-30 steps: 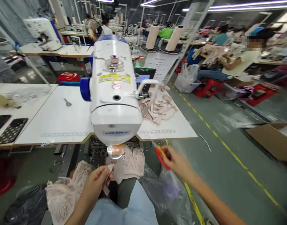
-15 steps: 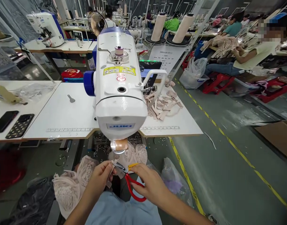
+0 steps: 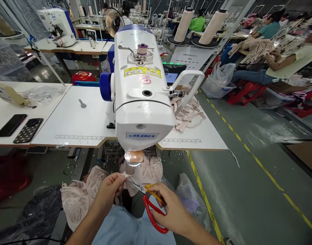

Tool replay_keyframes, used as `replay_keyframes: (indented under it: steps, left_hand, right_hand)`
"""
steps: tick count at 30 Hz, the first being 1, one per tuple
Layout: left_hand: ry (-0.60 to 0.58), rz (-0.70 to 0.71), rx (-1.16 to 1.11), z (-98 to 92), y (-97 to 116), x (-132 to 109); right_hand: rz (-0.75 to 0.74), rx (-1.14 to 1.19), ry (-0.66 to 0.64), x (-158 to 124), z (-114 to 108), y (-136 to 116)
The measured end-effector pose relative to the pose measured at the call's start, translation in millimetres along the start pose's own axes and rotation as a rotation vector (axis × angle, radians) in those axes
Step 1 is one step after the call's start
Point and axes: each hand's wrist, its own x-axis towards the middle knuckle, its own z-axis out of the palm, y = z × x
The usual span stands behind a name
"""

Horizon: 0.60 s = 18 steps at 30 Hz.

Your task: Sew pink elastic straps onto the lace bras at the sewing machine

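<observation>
My left hand pinches the edge of a beige piece of fabric between thumb and fingers, just below the sewing machine's front end. My right hand grips a pair of scissors with one red and one yellow handle. Their blades point left at the fabric by my left fingertips and look slightly parted. Beige lace bras hang under the machine head, and more lace cups lie beside my left forearm. Over my hands stands the white JUKI sewing machine.
Beige fabric strips are heaped right of the machine on the white table. Two phones and a small grey metal piece lie to the left. Plastic bags sit on the floor at right. Another person works far right.
My right hand has drawn the scissors down and right, so the blades sit farther from my left fingers. My left hand still pinches the fabric. The view has shifted slightly.
</observation>
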Motion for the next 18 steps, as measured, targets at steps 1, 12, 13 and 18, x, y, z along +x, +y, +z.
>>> replay_keyframes:
  steps: [1, 12, 13, 18]
  left_hand:
    - [0.008, 0.010, 0.013, 0.3, -1, 0]
    - [0.058, 0.087, 0.232, 3.0, 6, -6]
    - [0.059, 0.085, 0.235, 2.9, 6, -7]
    - [0.074, 0.081, 0.203, 5.4, 2, -6]
  right_hand:
    - [0.003, 0.007, -0.002, 2, 2, -3]
    - [0.020, 0.111, -0.010, 20, 6, -7]
    - [0.030, 0.119, -0.017, 20, 4, -7]
    - [0.045, 0.097, -0.031, 14, -2, -4]
